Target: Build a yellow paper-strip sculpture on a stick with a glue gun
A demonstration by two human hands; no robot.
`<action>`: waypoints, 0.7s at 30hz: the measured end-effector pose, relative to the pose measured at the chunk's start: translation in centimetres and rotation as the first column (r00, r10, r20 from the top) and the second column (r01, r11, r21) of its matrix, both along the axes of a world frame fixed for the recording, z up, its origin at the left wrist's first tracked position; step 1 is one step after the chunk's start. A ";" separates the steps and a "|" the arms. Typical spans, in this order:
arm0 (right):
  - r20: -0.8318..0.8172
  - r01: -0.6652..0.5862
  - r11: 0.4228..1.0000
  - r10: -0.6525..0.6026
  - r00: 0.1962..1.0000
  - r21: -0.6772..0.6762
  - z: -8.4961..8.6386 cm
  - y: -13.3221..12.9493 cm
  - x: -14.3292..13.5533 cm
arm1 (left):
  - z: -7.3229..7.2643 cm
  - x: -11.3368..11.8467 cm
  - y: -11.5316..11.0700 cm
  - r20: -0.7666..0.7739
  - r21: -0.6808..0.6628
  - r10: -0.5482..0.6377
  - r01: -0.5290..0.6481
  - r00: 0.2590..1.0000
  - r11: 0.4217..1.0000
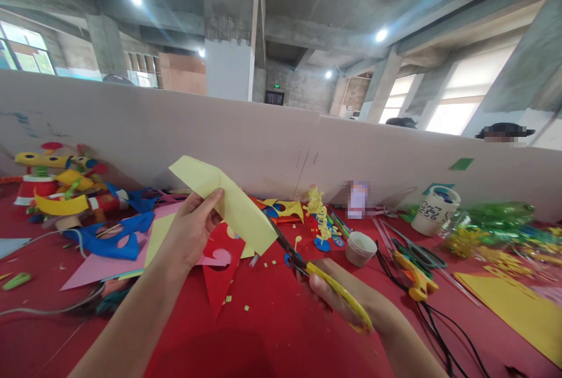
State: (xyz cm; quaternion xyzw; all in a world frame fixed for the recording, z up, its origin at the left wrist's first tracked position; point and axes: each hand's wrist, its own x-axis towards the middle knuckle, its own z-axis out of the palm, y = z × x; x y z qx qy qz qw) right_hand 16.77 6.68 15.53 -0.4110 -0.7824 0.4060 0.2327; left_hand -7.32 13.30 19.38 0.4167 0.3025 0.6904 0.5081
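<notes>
Bare forearms [136,313] rise from the bottom edge toward a creased strip of pale-yellow paper [246,211], held up above the middle of the table. The left hand [193,229] grips it near the crease, thumb laid on its face. The right hand [357,285] is closed around scissors with yellow handles and dark metal blades [338,289]; the blades lie at the strip's right end, and how far apart they stand cannot be told.

Below, small square pale-yellow scraps [246,308] dot the red tabletop [263,337], near a pointed red cut-out [214,278]. Left of it lie a pink sheet [94,270] and blue cut-outs [105,243]. Beyond the scissors are a curly yellow figure on a blue disc [324,224] and a small white cup [360,249]. Farther right come a yellow glue gun with a black cord [417,281], yellow sheets [511,311], a white bucket with black lettering [432,214] and clear green plastic bottles [500,214]. A white partition [153,126] stands behind everything; a dark cap [504,130] shows over its top.
</notes>
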 end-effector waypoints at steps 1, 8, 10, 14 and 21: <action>0.000 -0.008 1.000 0.008 1.000 0.007 0.0 0.1 0.0 | 0.0 0.0 0.0 -0.001 -0.003 -0.003 0.003 1.000 1.000; -0.002 -0.005 0.999 0.006 1.000 0.048 -0.2 0.1 -0.3 | 0.1 -0.2 0.0 0.001 -0.017 0.005 -0.005 1.000 1.000; 0.007 -0.010 0.997 0.009 1.000 0.070 -0.2 0.2 -0.3 | 0.1 -0.2 0.0 0.003 -0.023 0.008 -0.008 1.000 1.000; 0.024 -0.006 0.988 0.002 1.000 0.157 -0.5 0.5 -0.3 | 0.1 -0.3 0.0 0.016 -0.022 0.012 -0.011 1.000 1.000; 0.016 -0.024 0.985 0.022 1.000 0.172 -0.7 0.9 -0.3 | 0.1 -0.4 0.0 0.013 -0.019 0.011 -0.011 1.000 1.000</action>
